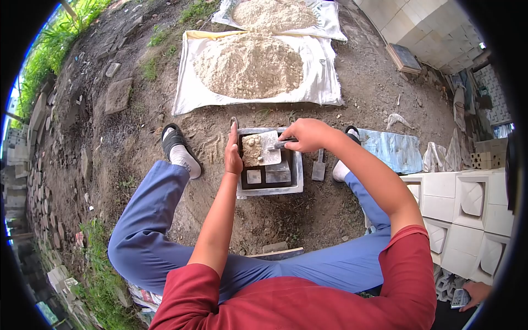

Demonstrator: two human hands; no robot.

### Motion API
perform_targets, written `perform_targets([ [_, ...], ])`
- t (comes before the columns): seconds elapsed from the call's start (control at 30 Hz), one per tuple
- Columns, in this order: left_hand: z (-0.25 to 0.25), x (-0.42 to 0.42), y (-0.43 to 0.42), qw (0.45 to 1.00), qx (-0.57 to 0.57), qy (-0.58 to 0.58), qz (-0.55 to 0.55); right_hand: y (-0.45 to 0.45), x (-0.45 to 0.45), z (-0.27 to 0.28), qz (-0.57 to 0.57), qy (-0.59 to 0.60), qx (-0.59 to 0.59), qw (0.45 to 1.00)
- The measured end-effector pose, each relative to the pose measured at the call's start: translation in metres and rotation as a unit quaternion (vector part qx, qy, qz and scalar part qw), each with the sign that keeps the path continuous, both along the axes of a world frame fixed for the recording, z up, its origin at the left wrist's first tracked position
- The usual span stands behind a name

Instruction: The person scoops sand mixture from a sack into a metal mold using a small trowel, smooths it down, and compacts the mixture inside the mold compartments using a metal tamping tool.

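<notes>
A square grey mould (pixel 298 184) with raised blocks inside lies on the ground between my feet. My right hand (pixel 307 135) is closed around the dark handle of a trowel (pixel 271 147). The trowel's flat, pale blade lies over the upper part of the mould. Crumbly, sand-coloured mix (pixel 252 149) sits at the blade's left side. My left hand (pixel 233 153) rests along the mould's left rim, its fingers stretched out and holding nothing I can see. A small flat-bladed tool (pixel 318 166) lies on the soil just right of the mould.
Beyond the mould, two white sacks (pixel 190 82) carry heaps of sandy mix (pixel 247 63). Pale moulded blocks (pixel 459 253) are stacked on the right, near a blue sheet (pixel 388 149). Another person's hand (pixel 477 294) holds a grey piece at lower right. Stones and grass lie left.
</notes>
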State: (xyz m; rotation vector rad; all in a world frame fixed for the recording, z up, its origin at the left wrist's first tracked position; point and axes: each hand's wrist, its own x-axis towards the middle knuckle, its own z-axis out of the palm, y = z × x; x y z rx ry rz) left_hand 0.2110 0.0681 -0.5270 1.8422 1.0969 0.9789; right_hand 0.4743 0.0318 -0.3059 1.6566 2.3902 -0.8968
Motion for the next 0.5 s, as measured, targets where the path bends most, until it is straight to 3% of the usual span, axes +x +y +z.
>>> perform_targets([
  [0.5,-0.0022,0.0004,0.0000,1.000,-0.004,0.005,0.003,0.0089,-0.0080,0.0076,0.021,-0.015,0.013,1.000],
])
